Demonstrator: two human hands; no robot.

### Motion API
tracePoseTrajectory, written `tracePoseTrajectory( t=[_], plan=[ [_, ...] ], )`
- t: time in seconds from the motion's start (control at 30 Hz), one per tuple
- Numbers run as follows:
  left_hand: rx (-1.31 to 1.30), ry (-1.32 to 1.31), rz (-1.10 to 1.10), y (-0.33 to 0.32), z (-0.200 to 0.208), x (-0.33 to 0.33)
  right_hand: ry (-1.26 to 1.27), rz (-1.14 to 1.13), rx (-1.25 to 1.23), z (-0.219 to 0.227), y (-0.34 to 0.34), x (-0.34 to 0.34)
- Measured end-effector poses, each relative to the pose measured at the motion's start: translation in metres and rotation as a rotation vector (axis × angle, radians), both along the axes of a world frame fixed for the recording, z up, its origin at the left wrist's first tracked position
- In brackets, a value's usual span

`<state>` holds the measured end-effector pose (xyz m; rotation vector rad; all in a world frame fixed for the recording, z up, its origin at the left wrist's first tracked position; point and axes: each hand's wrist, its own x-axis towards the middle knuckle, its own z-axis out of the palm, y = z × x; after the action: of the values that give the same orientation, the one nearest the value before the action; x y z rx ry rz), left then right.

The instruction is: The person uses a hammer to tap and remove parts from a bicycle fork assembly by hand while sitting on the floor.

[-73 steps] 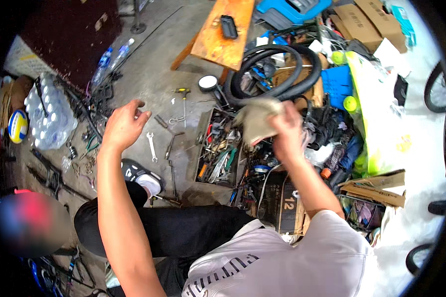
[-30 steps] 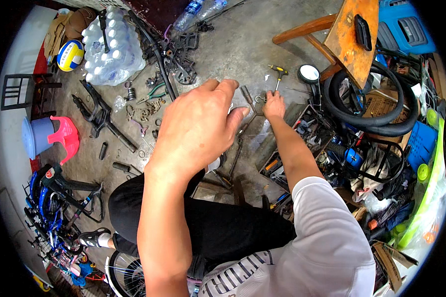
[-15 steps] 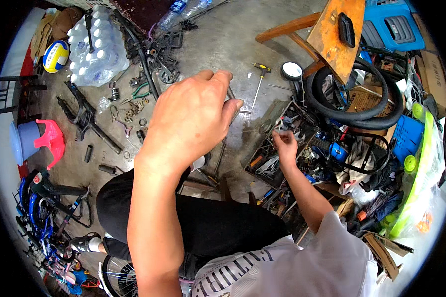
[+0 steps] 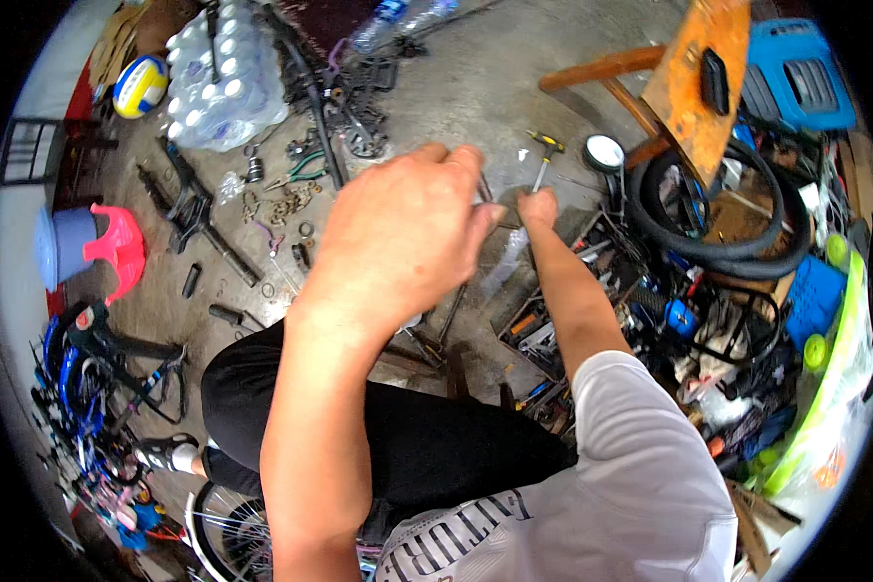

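Note:
My left hand [image 4: 403, 233] hovers in the middle, back up, fingers curled and thumb bent in. A thin metal rod [image 4: 485, 188] shows by its fingertips; whether I grip it is hidden. My right hand [image 4: 537, 207] reaches forward, its blurred fingers drawn together at the lower shaft of a T-handled screwdriver [image 4: 547, 143] with a yellow and black handle, which lies on the floor. Beside this hand runs a pale, see-through strip [image 4: 504, 264], too smeared to name. The open toolbox [image 4: 506, 339] full of hand tools sits below my right forearm.
Black tyres [image 4: 805, 228] and a wooden stool [image 4: 664, 102] stand at right. Bicycle parts [image 4: 192, 209], green-handled pliers [image 4: 307, 173] and wrapped bottles [image 4: 225, 92] lie at left. A round white-faced gauge [image 4: 604, 152] stands beyond my right hand. My black-trousered leg [image 4: 436, 432] crosses below.
My right hand has left the toolbox and moved forward and left to the screwdriver's shaft. The whole view has shifted slightly; my left hand keeps its curled pose.

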<state>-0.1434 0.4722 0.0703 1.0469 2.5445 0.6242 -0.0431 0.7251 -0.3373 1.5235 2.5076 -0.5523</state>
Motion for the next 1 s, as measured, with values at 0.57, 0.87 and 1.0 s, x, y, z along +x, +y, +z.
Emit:
tracePoseTrajectory(
  t=[0.57, 0.87, 1.0],
  plan=[
    [-0.047, -0.117, -0.013, 0.04, -0.045, -0.005, 0.504, -0.387, -0.885, 0.182, -0.04, 0.243],
    [-0.167, -0.163, 0.019, 0.001, -0.091, 0.0, 0.578, 0.01, -0.644, 0.135, -0.091, 0.214],
    [-0.158, -0.175, 0.077, -0.008, -0.097, -0.009, 0.368, -0.203, -0.612, 0.019, -0.124, 0.1]
  ],
)
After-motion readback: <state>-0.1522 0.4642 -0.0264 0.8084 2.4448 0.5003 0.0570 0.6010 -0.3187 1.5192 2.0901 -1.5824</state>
